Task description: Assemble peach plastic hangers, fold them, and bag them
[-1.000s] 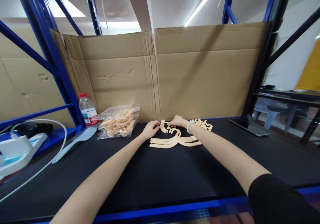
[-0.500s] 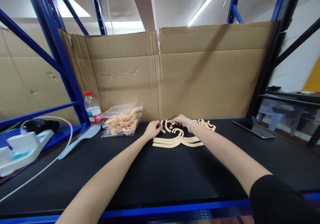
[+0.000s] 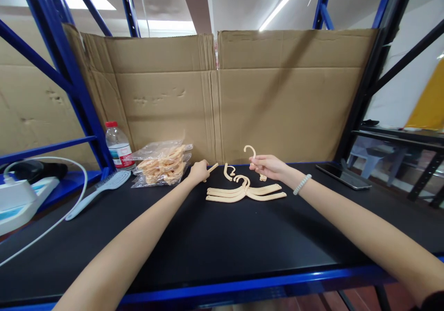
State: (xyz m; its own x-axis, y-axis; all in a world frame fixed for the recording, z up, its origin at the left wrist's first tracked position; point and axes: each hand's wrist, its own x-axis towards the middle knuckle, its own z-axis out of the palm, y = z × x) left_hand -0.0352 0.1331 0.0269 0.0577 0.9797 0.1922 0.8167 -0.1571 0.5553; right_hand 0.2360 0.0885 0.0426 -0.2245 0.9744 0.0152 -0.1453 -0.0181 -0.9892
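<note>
My left hand point(image 3: 199, 170) is closed around a cream-coloured hanger arm piece point(image 3: 212, 167), whose end sticks out to the right. Raised just above the table, my right hand point(image 3: 268, 164) pinches a cream hanger hook point(image 3: 249, 147) with its curve pointing up. Between and in front of my hands lies a stack of cream folding hangers point(image 3: 227, 199), hooks toward the back. Behind the stack rest a loose curved arm piece point(image 3: 227, 173) and a loose hook point(image 3: 233, 171). More loose pieces point(image 3: 262, 178) show partly beneath my right hand.
Clear plastic bags of cream parts point(image 3: 161, 167) lie at the left back, beside a red-capped bottle point(image 3: 120, 150). A hairbrush point(image 3: 99, 193), white cable point(image 3: 86, 181) and power strip point(image 3: 33, 207) are farther left. A dark tablet-like device point(image 3: 342, 177) lies right. Cardboard point(image 3: 284, 103) walls the back.
My right hand has moved right and lifted, now with a hook upright in its fingers. My left hand has drawn left with an arm piece. The camera view has shifted slightly.
</note>
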